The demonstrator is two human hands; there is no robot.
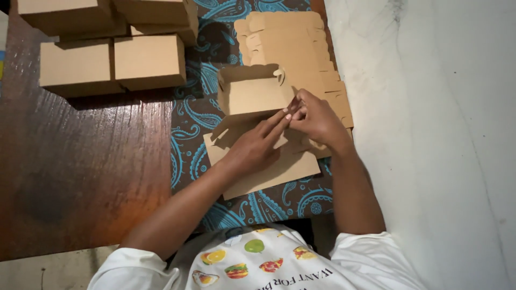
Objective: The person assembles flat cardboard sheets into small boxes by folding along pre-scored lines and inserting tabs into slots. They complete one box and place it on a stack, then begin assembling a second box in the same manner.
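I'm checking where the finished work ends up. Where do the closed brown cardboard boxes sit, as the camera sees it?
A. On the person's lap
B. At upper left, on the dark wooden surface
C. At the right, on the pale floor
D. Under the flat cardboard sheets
B: the closed boxes are grouped at upper left on the wooden surface, away from both hands and the half-folded box.

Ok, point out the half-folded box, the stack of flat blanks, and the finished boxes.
half-folded box (252,94), head view, on its front wall.
stack of flat blanks (290,43), head view, on the top sheet.
finished boxes (148,60), head view, on the nearest box's top.
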